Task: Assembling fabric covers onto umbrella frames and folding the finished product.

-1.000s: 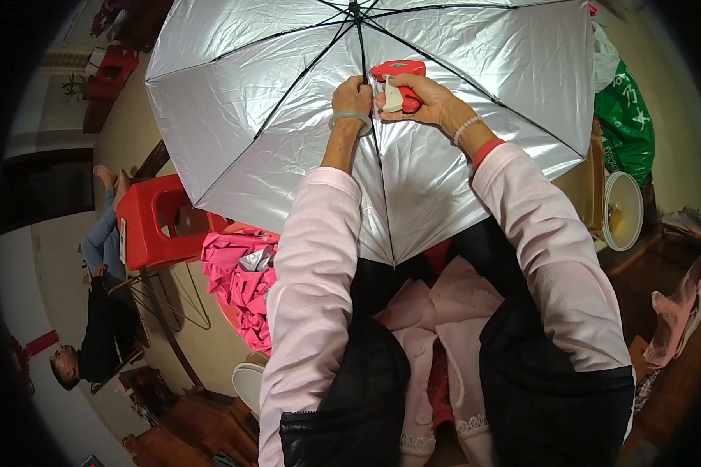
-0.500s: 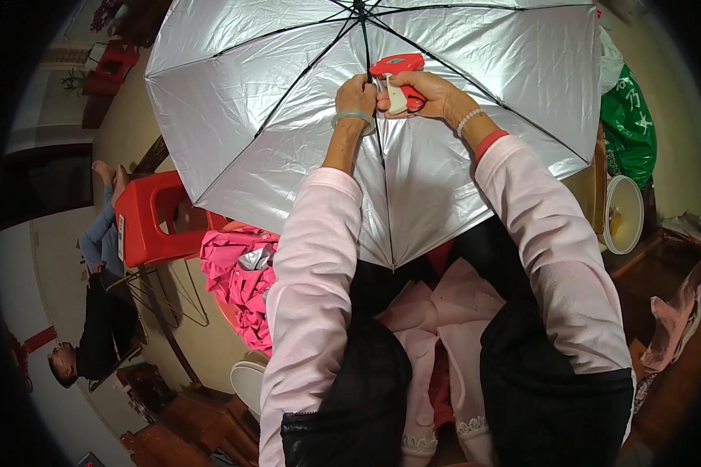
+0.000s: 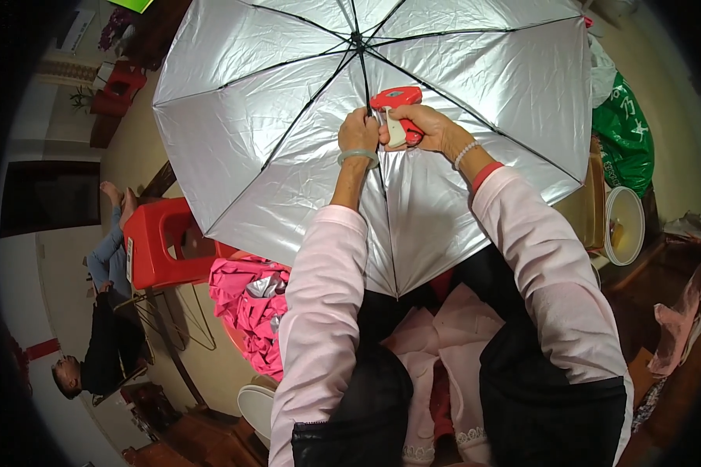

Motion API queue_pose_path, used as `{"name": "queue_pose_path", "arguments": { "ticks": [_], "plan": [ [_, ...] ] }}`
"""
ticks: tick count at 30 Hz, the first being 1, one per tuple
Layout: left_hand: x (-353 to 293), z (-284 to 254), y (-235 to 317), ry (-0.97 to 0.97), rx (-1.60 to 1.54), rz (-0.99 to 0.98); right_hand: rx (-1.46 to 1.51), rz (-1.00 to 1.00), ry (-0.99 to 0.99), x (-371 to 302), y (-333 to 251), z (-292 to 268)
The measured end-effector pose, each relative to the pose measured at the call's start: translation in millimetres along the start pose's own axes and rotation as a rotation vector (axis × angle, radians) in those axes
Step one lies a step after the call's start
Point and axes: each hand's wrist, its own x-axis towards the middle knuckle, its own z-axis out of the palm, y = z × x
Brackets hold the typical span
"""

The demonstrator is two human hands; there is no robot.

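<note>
An opened umbrella (image 3: 436, 210) with a silvery inner canopy spreads in front of me, its underside facing me. Black ribs run out from its hub (image 3: 357, 40). My left hand (image 3: 358, 131) is closed around one of the ribs and a bit of canopy, just below the hub; its fingertips are partly hidden. Close beside it, my right hand (image 3: 430, 124) grips a red tagging gun (image 3: 398, 97) with a cream trigger. The gun's front end points left, toward the rib by my left fingers. Whether its tip touches the rib or cloth I cannot tell.
A red plastic stool (image 3: 152, 241) stands left, above crumpled pink fabric (image 3: 245, 303). Farther left a person (image 3: 109, 342) sits. To the right are a green bag (image 3: 623, 136), a white bucket (image 3: 625, 226) and wooden furniture (image 3: 654, 280).
The whole view has shifted, so the umbrella and both hands sit lower in the picture. Both hands keep their holds, with the tagging gun still beside the left hand.
</note>
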Motion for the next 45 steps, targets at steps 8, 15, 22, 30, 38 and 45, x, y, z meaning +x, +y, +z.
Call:
{"name": "queue_pose_path", "arguments": {
  "ticks": [8,15,22,30,38,45],
  "plan": [
    [-3,-2,5,-0.005,-0.005,0.020,-0.001,-0.014,-0.013,0,2,-4],
    [-2,-3,7,-0.022,0.020,0.034,-0.014,-0.021,0.012,1,3,-6],
    [-2,-1,-1,-0.006,0.037,0.055,-0.038,-0.007,0.029,0,1,2],
    [-3,0,-2,0.030,0.033,0.070,-0.056,-0.020,0.052,1,3,2],
    [-3,0,-2,0.023,0.030,0.073,-0.062,-0.016,0.045,3,3,2],
    [-5,2,-3,0.032,0.031,0.076,-0.052,-0.005,0.064,4,4,1]
  ]
}}
